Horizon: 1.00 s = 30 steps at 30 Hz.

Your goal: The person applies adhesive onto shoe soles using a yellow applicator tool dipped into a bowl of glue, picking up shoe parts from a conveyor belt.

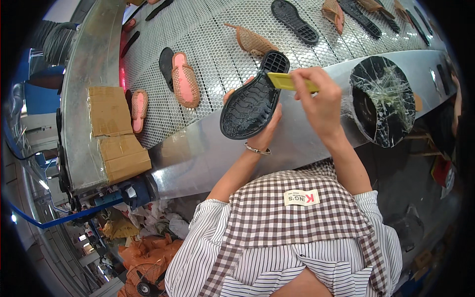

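A black rubber shoe sole [250, 106] is held up over the metal edge of the conveyor by my left hand [273, 123], whose fingers wrap round it from beneath. The sole's ridged inner face is turned up, and its grid-patterned heel points away from me. Pinched in my right hand [319, 94] is a yellow-handled brush or flat applicator [292, 82]. Its working end meets the sole's edge near the narrow waist; the tip itself is hard to make out. Just beyond the heel lies a tan woven shoe upper [253, 42].
On the perforated conveyor [213, 29] lie a pink-lined woven sandal [185, 81], a loose black sole [294, 22] and several more soles and uppers. A black round container [365, 111] streaked with dried glue stands at the right. Brown cardboard [110, 114] covers the left ledge.
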Available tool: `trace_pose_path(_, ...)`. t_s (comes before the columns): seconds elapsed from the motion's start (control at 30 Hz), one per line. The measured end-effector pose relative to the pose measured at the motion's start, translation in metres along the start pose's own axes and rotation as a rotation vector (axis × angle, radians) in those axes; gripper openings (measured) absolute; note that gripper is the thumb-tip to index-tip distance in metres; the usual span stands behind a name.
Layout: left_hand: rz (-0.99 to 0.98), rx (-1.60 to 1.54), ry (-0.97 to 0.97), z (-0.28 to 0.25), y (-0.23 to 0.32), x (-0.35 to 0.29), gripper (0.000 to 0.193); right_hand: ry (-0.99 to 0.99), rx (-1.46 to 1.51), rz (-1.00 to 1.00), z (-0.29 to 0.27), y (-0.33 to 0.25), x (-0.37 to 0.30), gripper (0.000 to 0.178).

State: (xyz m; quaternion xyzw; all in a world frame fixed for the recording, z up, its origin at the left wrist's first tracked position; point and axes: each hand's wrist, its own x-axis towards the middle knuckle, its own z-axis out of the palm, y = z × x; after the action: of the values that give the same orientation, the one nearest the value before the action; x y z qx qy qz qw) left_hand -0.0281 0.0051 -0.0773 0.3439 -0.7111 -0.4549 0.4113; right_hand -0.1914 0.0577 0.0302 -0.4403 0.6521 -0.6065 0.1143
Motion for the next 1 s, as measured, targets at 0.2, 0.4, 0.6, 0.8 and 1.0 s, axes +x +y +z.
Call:
trace_pose_path(0.2,-0.380,-0.390,0.050,0.003,0.041,0.013,0.073,-0.343,0.116,-0.556,0.018,-0.031,-0.026,0.008)
trace_pose_path(0.4,-0.087,-0.223,0.026,-0.035,0.024,0.014,0.052,-0.157,0.075,-0.144,0.016,0.000,-0.001,0.008)
trace_pose_path(0.6,-0.342,-0.445,0.085,-0.097,0.029,0.075,0.056,-0.090,0.250,0.075,-0.008,-0.002,-0.004,0.006)
trace_pose_path(0.8,0.056,-0.101,0.634,-0.146,-0.011,0.128,0.048,-0.078,0.182,0.111,-0.039,0.012,-0.019,0.006)
trace_pose_path(1.0,-0.001,0.856,0.220,-0.278,-0.125,0.156,0.039,0.068,0.220,0.248,-0.090,0.018,-0.035,0.010)
